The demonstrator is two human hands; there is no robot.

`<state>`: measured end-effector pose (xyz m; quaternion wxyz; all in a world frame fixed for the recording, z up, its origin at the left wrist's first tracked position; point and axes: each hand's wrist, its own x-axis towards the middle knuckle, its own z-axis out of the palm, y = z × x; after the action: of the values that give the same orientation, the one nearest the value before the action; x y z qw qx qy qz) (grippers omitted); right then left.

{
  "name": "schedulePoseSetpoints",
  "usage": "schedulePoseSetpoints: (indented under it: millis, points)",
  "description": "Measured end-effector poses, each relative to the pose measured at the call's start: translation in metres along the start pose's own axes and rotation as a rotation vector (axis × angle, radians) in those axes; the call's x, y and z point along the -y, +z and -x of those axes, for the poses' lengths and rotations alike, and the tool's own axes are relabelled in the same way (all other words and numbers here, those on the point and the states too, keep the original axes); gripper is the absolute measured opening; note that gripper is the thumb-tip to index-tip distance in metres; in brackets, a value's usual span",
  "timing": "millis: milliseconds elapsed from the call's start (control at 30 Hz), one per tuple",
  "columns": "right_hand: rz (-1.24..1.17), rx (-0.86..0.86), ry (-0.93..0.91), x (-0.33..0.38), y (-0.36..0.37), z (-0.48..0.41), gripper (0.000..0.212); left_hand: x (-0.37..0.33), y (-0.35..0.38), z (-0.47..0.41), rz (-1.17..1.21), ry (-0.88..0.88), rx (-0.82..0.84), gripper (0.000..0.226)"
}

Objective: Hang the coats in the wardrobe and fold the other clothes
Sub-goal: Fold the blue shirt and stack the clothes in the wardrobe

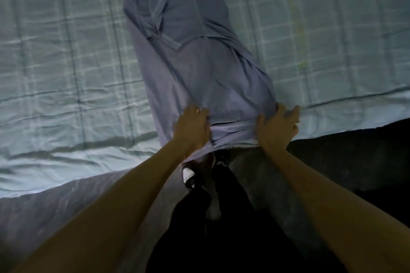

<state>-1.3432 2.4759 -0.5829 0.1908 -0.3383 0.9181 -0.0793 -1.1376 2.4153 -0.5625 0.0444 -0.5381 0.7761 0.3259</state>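
Head view: a blue-grey T-shirt (195, 46) lies on the checked bedsheet (66, 50), stretching toward 12 o'clock. Left hand (192, 129) and right hand (277, 127) each pinch its hem corners. Soft, light fabric; likely folds best held there.

One grey-blue garment (195, 55) lies on one bed (66, 61) covered by one checked sheet (332, 39). Two hands show, a left hand (192, 128) and a right hand (277, 127). Two shoes (188, 175) show below.
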Motion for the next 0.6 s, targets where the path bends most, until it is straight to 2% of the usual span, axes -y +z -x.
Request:
schedulePoseSetpoints:
  millis: [133, 200, 233, 267, 333, 400, 467, 533, 600]
  points:
    - [-0.062, 0.062, 0.193, -0.004, -0.006, -0.007, 0.068, -0.005, 0.01, -0.004, 0.008, -0.041, -0.026, 0.027]
    - [-0.166, 0.076, 0.276, 0.002, -0.012, -0.009, 0.054, -0.005, 0.009, -0.001, 0.08, -0.054, -0.061, 0.028]
    - [-0.27, 0.046, 0.261, 0.011, -0.015, -0.007, 0.045, -0.004, 0.007, 0.001, 0.109, -0.067, -0.078, 0.028]
    - [-0.375, -0.016, 0.164, 0.023, -0.016, 0.0, 0.039, -0.001, 0.004, 0.003, 0.123, -0.087, -0.092, 0.029]
    - [-0.475, -0.098, -0.217, 0.054, -0.019, 0.027, 0.034, 0.008, -0.003, 0.011, 0.08, -0.146, -0.119, 0.036]
    - [-0.389, 0.039, -0.634, 0.079, -0.012, 0.064, 0.028, 0.025, -0.009, 0.022, -0.124, -0.225, -0.135, 0.046]
    - [-0.158, 0.276, -0.926, 0.093, 0.001, 0.096, 0.026, 0.045, -0.019, 0.037, -0.274, -0.292, -0.105, 0.051]
    - [0.03, 0.409, -1.007, 0.095, 0.013, 0.115, 0.034, 0.065, -0.025, 0.052, -0.331, -0.332, -0.089, 0.053]
    - [0.032, 0.384, -0.954, 0.091, 0.017, 0.119, 0.044, 0.081, -0.028, 0.063, -0.324, -0.328, -0.114, 0.055]
